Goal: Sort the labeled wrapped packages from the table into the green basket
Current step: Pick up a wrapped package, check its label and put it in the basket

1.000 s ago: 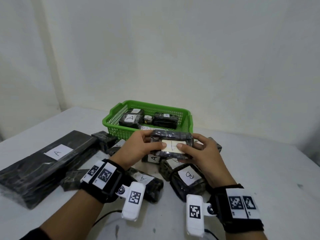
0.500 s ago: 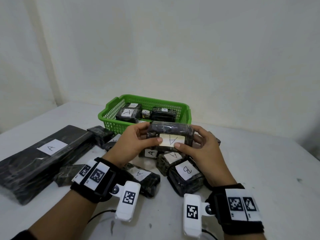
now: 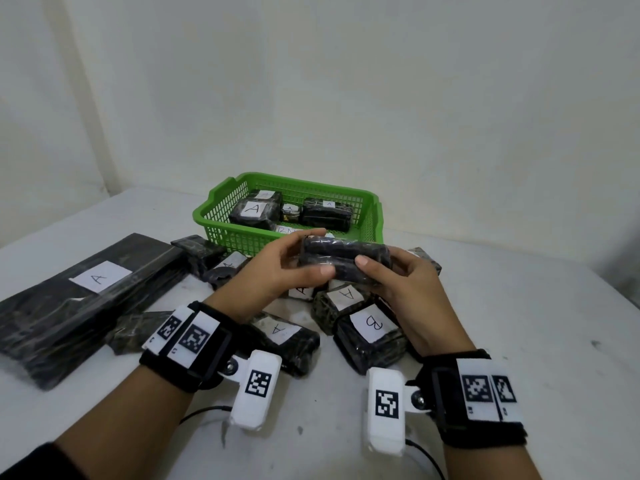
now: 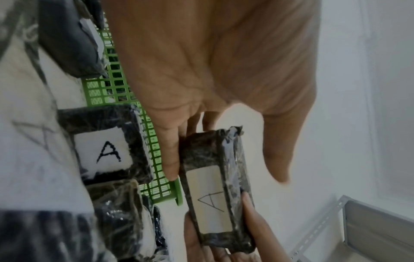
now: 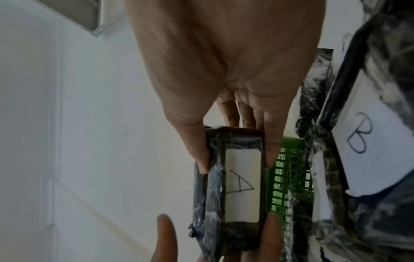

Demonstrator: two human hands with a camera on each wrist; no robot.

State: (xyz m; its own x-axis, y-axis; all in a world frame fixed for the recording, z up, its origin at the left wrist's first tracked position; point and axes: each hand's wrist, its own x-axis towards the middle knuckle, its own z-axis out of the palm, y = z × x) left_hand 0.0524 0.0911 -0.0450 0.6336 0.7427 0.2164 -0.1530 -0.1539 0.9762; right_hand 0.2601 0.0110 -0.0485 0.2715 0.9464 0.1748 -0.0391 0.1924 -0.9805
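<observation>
1. Long flat package (image 3: pixel 86 299), labelled A, lying at the far left of the table (image 3: pixel 519 323): too large for one hand, best left for a later two-handed lift.
2. Left hand (image 3: pixel 277 271) curled round the left end of the held package (image 3: pixel 343 261), thumb on the near face, fingers behind. Grip to be kept firm on the slippery wrap, thumb clear of the A label (image 4: pixel 210 200) seen from the wrists.
3. Held package raised above the pile, just short of the green basket (image 3: pixel 221 216), label turned down and away from the head view.
4. Right hand (image 3: pixel 408 289) pinching the right end likewise. Probably safest to carry level over the near rim, then lower into the bare front right of the basket rather than drop onto the packages (image 3: pixel 325 213) already inside.
5. Package marked B (image 3: pixel 370 334) lying below the right wrist, among A-labelled ones: worth avoiding with the forearm, and worth checking whether it belongs in this basket at all.
</observation>
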